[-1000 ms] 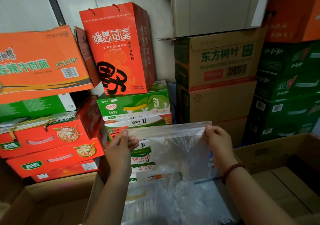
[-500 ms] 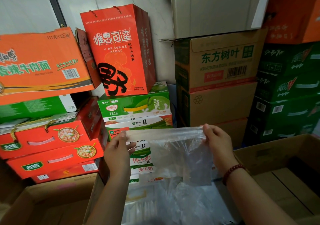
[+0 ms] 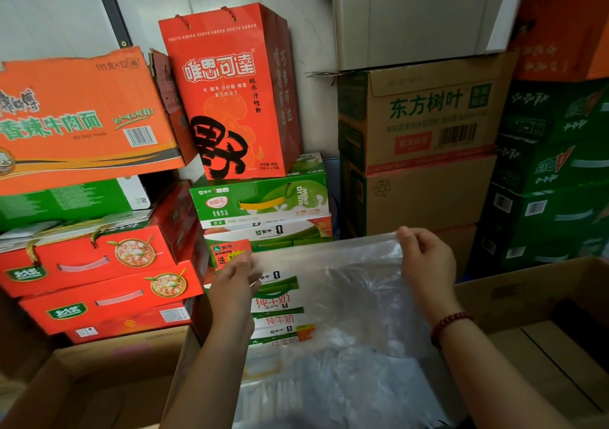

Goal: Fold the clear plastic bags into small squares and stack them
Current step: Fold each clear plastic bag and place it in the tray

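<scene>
Two bare hands hold one clear plastic bag [image 3: 346, 283] upright by its top edge, over a heap of more clear plastic [image 3: 329, 392] lying low at the near centre. Left hand [image 3: 234, 283]: fingers closed on the upper left corner of the bag, back of the hand toward the camera. Right hand [image 3: 425, 260]: thumb and fingertips pinched on the upper right corner; a red bead bracelet [image 3: 449, 326] on its wrist. The top edge runs nearly level between the hands, slightly higher on the right; the sheet hangs below with creases. Open cardboard boxes flank the arms: one at lower left [image 3: 99, 385], one at lower right [image 3: 543, 329], their rims close beside the forearms. Beyond the bag, stacked milk cartons [image 3: 263, 204] stand just behind it; red gift cases [image 3: 99, 263] to the left; a tall red paper bag [image 3: 227, 92] above; brown cartons [image 3: 421, 151] and green cases [image 3: 553, 178] to the right, against a pale wall [image 3: 49, 10].
</scene>
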Demonstrator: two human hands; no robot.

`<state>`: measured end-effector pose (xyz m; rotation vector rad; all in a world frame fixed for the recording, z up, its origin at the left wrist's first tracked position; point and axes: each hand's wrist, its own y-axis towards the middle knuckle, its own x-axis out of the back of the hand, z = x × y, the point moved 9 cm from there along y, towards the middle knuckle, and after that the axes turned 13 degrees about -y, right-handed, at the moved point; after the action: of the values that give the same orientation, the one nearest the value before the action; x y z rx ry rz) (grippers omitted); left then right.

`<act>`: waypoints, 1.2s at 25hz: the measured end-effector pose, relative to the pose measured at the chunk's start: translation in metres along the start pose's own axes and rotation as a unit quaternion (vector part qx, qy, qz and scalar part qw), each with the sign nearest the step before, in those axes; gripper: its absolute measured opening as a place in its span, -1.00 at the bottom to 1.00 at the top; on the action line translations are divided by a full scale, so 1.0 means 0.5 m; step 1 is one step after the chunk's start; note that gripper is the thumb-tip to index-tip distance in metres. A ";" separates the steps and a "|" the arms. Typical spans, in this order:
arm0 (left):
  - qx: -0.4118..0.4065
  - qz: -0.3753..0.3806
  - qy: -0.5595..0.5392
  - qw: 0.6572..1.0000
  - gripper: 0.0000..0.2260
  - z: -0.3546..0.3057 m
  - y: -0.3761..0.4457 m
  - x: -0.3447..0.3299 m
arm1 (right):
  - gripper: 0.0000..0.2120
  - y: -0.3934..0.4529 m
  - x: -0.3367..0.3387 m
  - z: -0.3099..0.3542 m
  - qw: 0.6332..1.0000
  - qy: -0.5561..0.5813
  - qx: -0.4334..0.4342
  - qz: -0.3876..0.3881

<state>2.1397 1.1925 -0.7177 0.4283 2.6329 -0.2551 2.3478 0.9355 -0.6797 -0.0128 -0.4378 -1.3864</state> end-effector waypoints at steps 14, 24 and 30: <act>0.011 0.359 0.233 0.904 -0.76 0.061 -0.114 -0.144 | -0.88 -0.055 -0.117 0.065 0.955 -0.137 0.191 0.181; -0.053 0.277 0.221 0.934 -0.78 0.030 -0.104 -0.136 | -0.79 -0.070 -0.125 0.072 0.953 -0.101 0.174 0.227; -0.067 0.133 0.104 0.983 -0.79 -0.004 -0.059 -0.076 | -0.87 -0.064 -0.121 0.039 0.940 0.006 0.045 0.339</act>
<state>2.1611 1.1557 -0.6952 0.7897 2.7312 0.0567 2.3046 0.9915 -0.6879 -0.0731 -0.4314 -0.6842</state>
